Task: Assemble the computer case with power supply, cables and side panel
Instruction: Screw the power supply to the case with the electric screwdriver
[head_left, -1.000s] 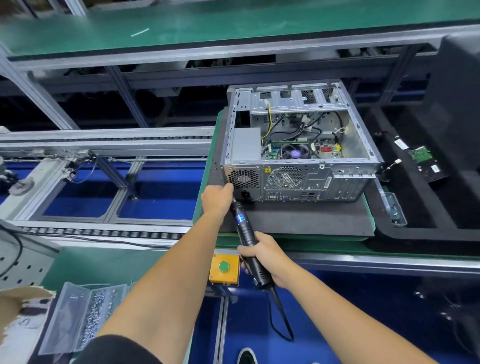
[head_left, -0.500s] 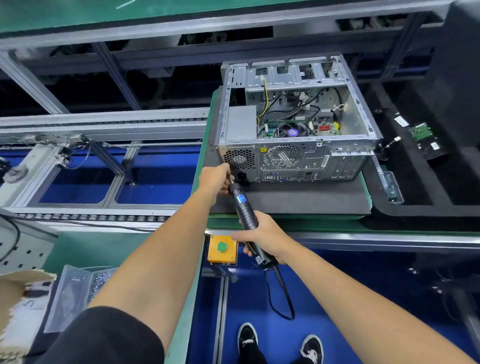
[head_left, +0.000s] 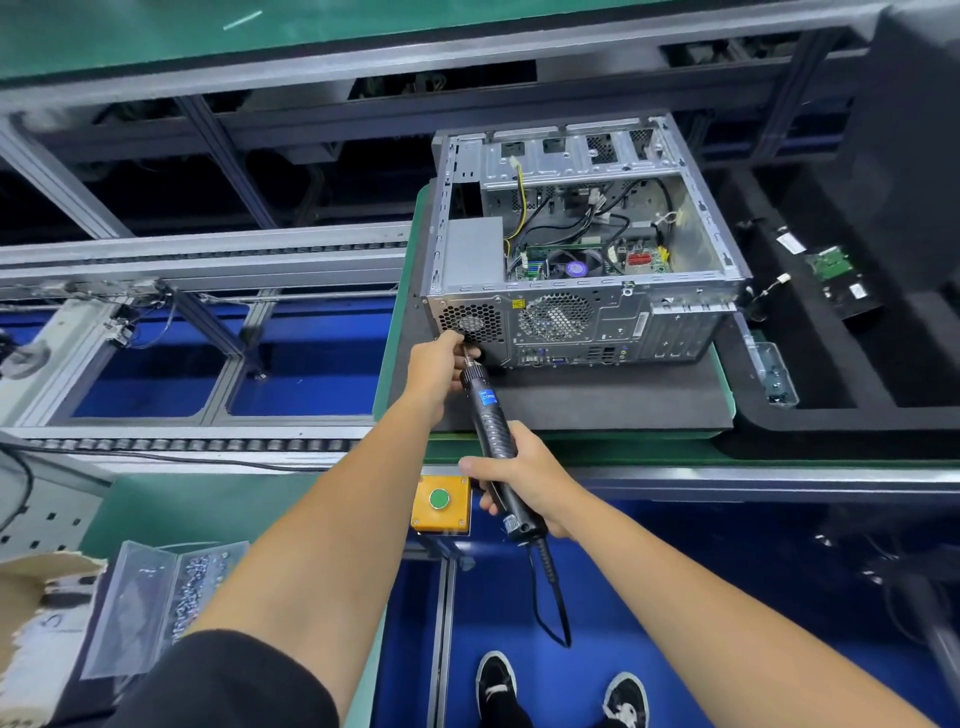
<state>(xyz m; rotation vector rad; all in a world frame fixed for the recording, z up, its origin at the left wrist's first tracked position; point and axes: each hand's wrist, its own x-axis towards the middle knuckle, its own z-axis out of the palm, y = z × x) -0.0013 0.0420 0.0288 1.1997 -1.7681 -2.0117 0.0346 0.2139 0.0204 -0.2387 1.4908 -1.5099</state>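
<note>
An open silver computer case (head_left: 670, 322) lies on a black foam pad (head_left: 597, 400), its rear panel facing me and its side panel off. Inside sit the grey power supply (head_left: 474, 254), cables and the motherboard. My right hand (head_left: 524, 475) grips a black electric screwdriver (head_left: 488, 421) by the handle, its bit aimed at the lower left of the rear panel by the power supply grille. My left hand (head_left: 436, 364) pinches the bit near its tip against the case.
A yellow box with a green button (head_left: 440, 501) sits at the bench edge below the hands. A clear bag of screws (head_left: 156, 597) lies at lower left. A conveyor frame (head_left: 208, 260) runs to the left. A black foam tray (head_left: 831, 332) with a green circuit board stands right.
The view has tilted slightly, so the case sits a little higher and to the right. Both hands keep their hold on the screwdriver at the same rear corner.
</note>
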